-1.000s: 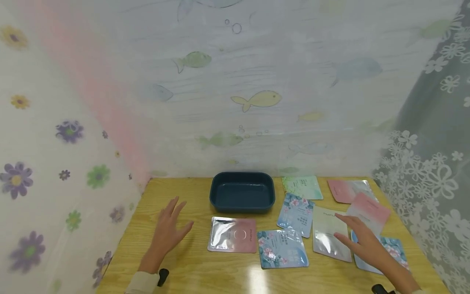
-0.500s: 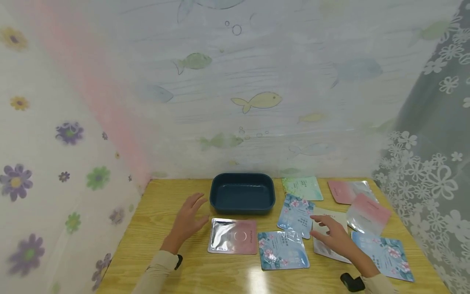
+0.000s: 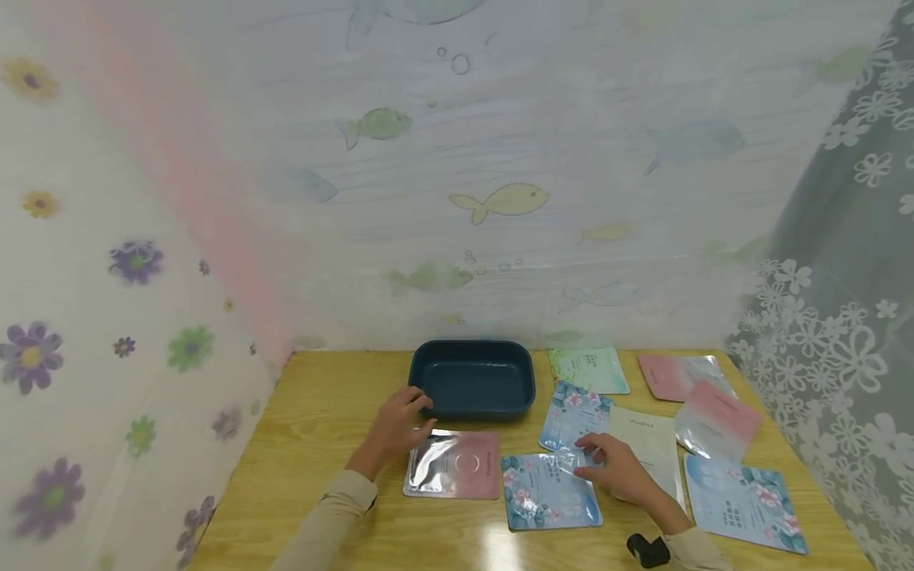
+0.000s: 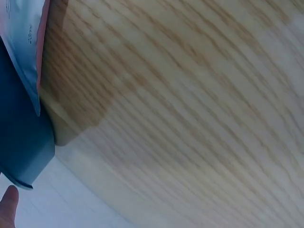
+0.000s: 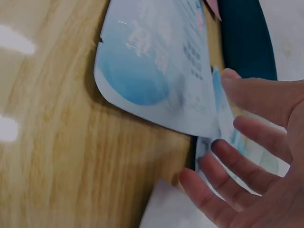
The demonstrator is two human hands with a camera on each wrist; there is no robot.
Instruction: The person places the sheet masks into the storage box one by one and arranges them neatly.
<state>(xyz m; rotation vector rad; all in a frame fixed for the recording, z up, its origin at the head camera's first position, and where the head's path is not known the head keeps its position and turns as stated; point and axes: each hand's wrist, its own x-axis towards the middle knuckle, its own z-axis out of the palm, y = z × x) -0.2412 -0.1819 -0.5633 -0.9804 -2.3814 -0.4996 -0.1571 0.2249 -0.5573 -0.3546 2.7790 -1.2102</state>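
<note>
My left hand (image 3: 395, 428) is at the front left corner of a dark blue tub (image 3: 471, 414), fingers loosely bent and holding nothing. Whether it touches the tub I cannot tell. Just below it lies a pink and silver sachet (image 3: 460, 468). In the left wrist view one fingertip (image 4: 8, 204) shows beside the tub's rim (image 4: 33, 156). My right hand (image 3: 620, 469) hovers at the right edge of a blue floral sachet (image 3: 550, 496), fingers spread around its upper corner. In the right wrist view a gap shows between the thumb (image 5: 261, 95) and the other fingers, with nothing pinched.
Behind the right hand lie another blue floral sachet (image 3: 571, 416) and a pale green-cream one (image 3: 653, 444). Further right are a blue floral sachet (image 3: 746, 503) and two pink ones (image 3: 717, 420). A light green sachet (image 3: 589, 370) lies near the patterned back curtain (image 3: 500, 262).
Both hands have moved inward: the left to the right, toward the tub, and the right to the left, from the cream sachet to the front blue floral one. The sachets stay in place.
</note>
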